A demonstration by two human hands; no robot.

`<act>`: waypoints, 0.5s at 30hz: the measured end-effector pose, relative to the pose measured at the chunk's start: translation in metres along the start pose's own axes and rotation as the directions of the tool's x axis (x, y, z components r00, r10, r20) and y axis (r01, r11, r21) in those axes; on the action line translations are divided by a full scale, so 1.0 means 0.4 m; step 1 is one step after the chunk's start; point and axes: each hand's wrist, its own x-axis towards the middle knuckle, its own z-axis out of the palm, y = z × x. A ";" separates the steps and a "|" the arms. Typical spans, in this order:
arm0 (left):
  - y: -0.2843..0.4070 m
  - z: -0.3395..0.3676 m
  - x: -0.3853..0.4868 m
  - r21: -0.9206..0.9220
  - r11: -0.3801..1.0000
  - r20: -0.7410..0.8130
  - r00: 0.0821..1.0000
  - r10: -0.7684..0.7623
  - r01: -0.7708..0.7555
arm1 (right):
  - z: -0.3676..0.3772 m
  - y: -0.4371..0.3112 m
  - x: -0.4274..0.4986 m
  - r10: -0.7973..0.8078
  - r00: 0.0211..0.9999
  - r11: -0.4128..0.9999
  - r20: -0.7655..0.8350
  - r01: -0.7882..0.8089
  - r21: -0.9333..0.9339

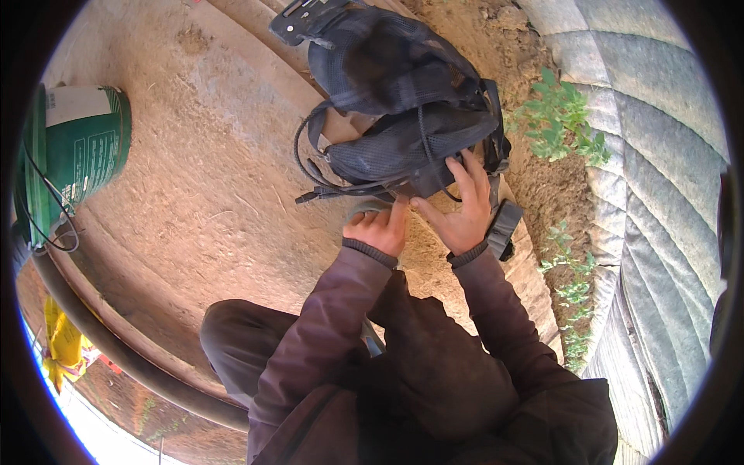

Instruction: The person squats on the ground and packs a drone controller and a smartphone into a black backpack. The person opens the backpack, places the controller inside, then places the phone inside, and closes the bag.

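A black mesh backpack lies before me on the ground, with cords and straps hanging from it. My left hand is at its near edge, most fingers curled and the index finger reaching to the fabric. Whether it pinches anything cannot be made out. My right hand rests its fingertips on the near right side of the bag, fingers apart. Its thumb points toward my left index finger. Beside my right wrist is a black plastic object. A loop of black cord bulges out on the bag's left.
A green bucket with printed writing lies at left, near a dark pipe. Leafy plants grow along the soil strip beside a grey quilted cover at right. A yellow bag is at lower left.
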 end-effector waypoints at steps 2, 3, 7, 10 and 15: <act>-0.006 -0.020 0.012 -0.028 1.000 -0.042 0.999 -0.002 0.001 | -0.007 0.003 -0.003 -0.019 1.000 1.000 0.007 0.019 -0.003; -0.009 -0.034 0.019 -0.045 0.999 -0.064 0.998 0.004 -0.007 | -0.007 0.006 -0.009 -0.021 1.000 1.000 0.001 0.021 0.007; -0.028 -0.041 0.035 -0.032 0.999 -0.117 0.993 0.028 -0.032 | -0.005 0.002 -0.012 -0.009 1.000 0.999 -0.016 0.010 0.047; -0.037 -0.045 0.043 0.007 0.995 -0.081 0.991 0.104 -0.104 | -0.009 -0.006 -0.007 -0.012 1.000 1.000 -0.015 0.012 0.028; -0.022 -0.146 0.097 -0.128 0.960 -0.201 0.955 0.220 -0.248 | -0.045 0.005 -0.022 -0.016 1.000 0.999 0.017 0.016 0.031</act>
